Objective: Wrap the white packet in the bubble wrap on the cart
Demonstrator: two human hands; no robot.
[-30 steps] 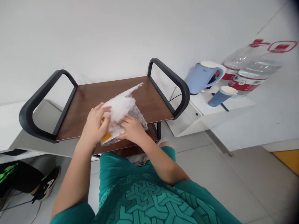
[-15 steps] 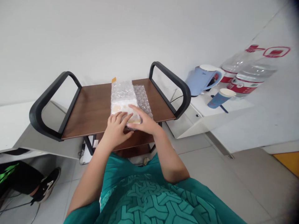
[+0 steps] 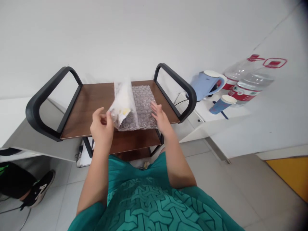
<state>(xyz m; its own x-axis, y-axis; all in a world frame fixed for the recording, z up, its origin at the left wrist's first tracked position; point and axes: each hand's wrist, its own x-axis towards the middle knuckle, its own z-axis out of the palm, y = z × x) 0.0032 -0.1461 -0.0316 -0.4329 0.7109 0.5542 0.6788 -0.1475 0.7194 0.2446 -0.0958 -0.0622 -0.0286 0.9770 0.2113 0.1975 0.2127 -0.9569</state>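
A sheet of clear bubble wrap (image 3: 145, 107) lies spread on the brown top shelf, its right part flat. On its left part is a whitish packet (image 3: 124, 96) with a small yellow patch near its front end, seen partly through cloudy plastic film. My left hand (image 3: 102, 126) is closed, thumb and fingers pinching the front left edge of the wrap, which is lifted and bent there. At the wrap's right edge, my right hand (image 3: 161, 119) is open, fingers spread, fingertips against the bubbles.
The wheeled-cart-like shelf (image 3: 92, 99) has black side rails (image 3: 38, 106). A white cabinet on the right bears a blue kettle (image 3: 204, 85), a paper cup (image 3: 221, 104) and large water bottles (image 3: 249, 89). Someone's shoe (image 3: 39, 189) shows at lower left.
My hands, close together on the packet before, have moved apart. The left went left with the wrap's edge, the right to the right edge. More of the bubble wrap now lies exposed.
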